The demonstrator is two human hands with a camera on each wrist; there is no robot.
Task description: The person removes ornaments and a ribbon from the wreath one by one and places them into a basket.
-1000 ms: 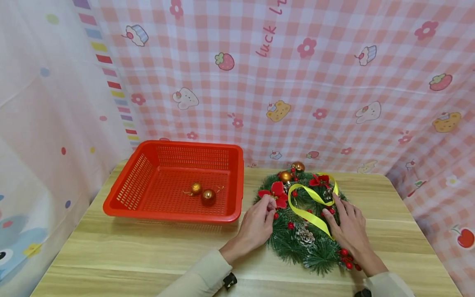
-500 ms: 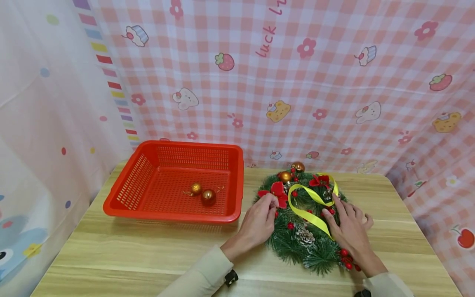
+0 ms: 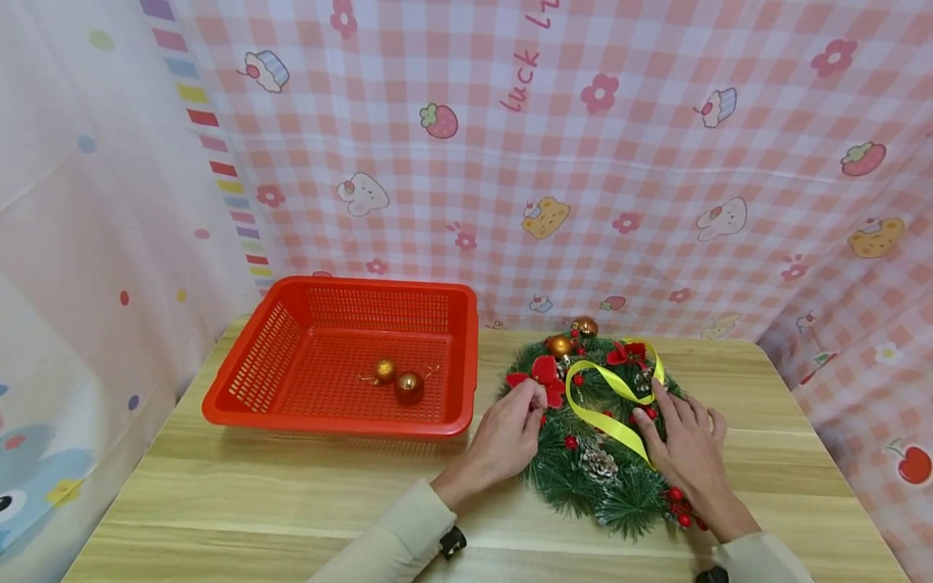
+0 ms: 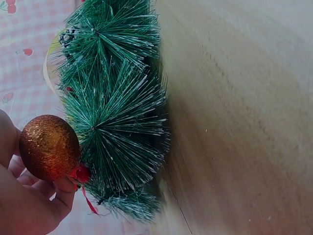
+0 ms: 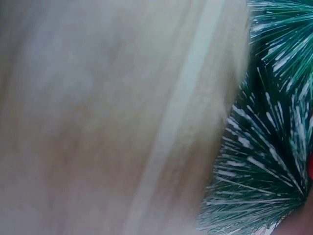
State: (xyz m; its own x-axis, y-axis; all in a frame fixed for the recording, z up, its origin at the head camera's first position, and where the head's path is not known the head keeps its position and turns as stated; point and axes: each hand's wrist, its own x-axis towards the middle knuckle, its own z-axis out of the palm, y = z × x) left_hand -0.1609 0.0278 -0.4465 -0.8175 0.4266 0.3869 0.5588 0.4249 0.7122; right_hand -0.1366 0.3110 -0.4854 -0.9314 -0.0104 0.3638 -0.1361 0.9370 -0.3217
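Observation:
A green Christmas wreath (image 3: 627, 494) lies on the table, dressed with red flowers (image 3: 628, 354), pine cones (image 3: 599, 464), red berries and a yellow ribbon (image 3: 612, 429). At its left side, my left hand (image 3: 503, 433) has its fingers curled by a red poinsettia (image 3: 544, 371). In the left wrist view that hand holds a glittery copper Christmas ball (image 4: 49, 147) beside the green needles, close to a red berry (image 4: 80, 173); the head view hides this ball. On the wreath's right side rests my right hand (image 3: 685, 445), fingers extended, thumb near the ribbon.
A red plastic basket (image 3: 338, 426) stands to the left with two gold Christmas balls (image 3: 409, 387) inside. Two more gold balls (image 3: 560, 346) sit at the wreath's top. A checked pink curtain (image 3: 510, 162) hangs behind the wooden table (image 3: 291, 502).
The outer fingers of my right hand have shifted outward to the right. My left hand stays almost in place at the poinsettia; the wreath and basket have not moved.

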